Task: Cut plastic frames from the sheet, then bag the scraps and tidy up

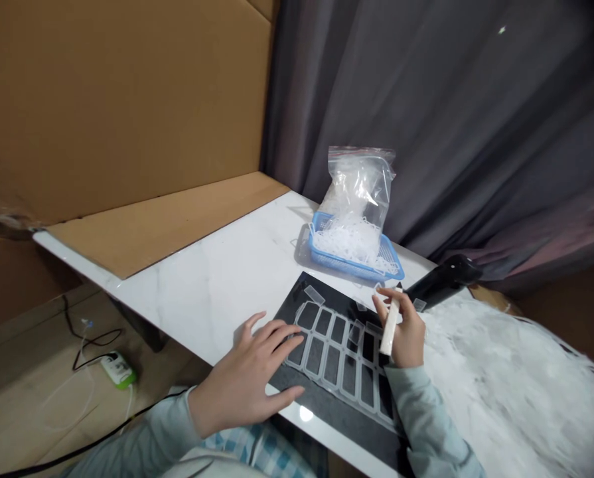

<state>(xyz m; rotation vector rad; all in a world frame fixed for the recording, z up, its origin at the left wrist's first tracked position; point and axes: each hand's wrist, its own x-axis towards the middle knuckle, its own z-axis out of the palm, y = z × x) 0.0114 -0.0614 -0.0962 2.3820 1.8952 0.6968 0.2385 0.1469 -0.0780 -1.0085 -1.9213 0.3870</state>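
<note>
1. Left hand (254, 375): we hold it palm down with the fingers spread and the thumb well apart from them. The fingertips lie over the left end of the clear frame (344, 352); we cannot tell whether they press on it.
2. Right hand (410, 335): we pinch a white stick (390, 325) between thumb and fingers, above the right part of the frame. The stick is tilted, its lower end toward us. A small white loop (378, 287) shows at the fingertips; we cannot tell whether it is gripped.
3. Clear frame: we locate it flat on the black mat (336, 406), between both hands. Its long rectangular cells run in two rows.
4. Clear pieces: we note one small rectangular piece (314, 295) on the mat, near the frame's far edge, and another (355, 332) lying over the frame.
5. Blue basket (359, 271): we find it beyond the mat on the white table (202, 285). It contains white loops (344, 240) and an upright clear bag (361, 182).
6. Right side: we observe a dark object (448, 275) beside the basket and a heap of translucent white material (516, 372) nearer to us.
</note>
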